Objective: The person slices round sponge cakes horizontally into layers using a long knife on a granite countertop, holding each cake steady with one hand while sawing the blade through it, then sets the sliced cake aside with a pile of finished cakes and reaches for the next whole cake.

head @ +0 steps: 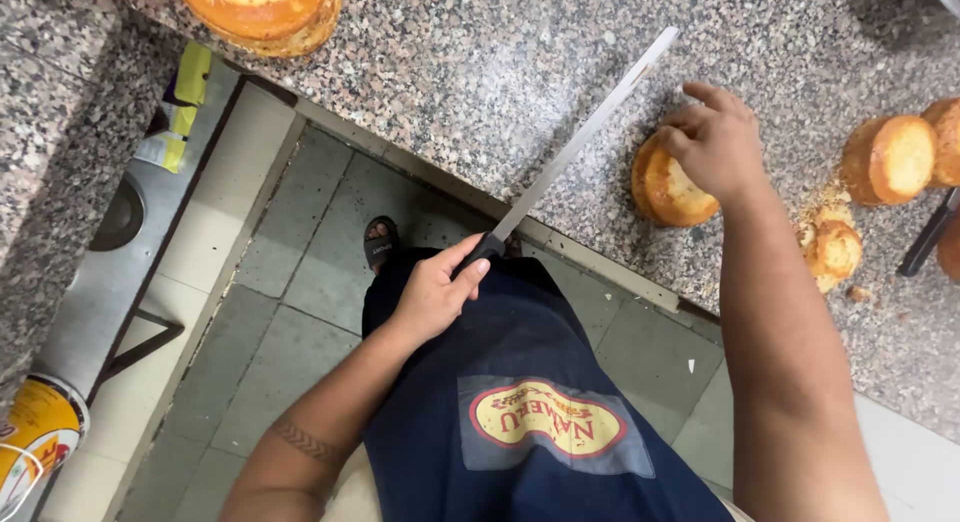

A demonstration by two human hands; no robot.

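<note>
the left hand (435,292) is wrapped tight around the black handle of a long, thin steel-bladed knife (585,132), whose blade slants up over the speckled grey granite counter (480,72) toward the small round golden-brown cake (668,187). the right hand (715,142) lies on top of that cake with fingers curled over it, resting rather than clamping it, near the counter's front edge. more small golden cakes (890,157) sit to the right of that cake, with one crumbly piece (832,247) just beside it. a large round golden cake (262,12) lies far to its left. a navy apron (520,402) hangs below.
</note>
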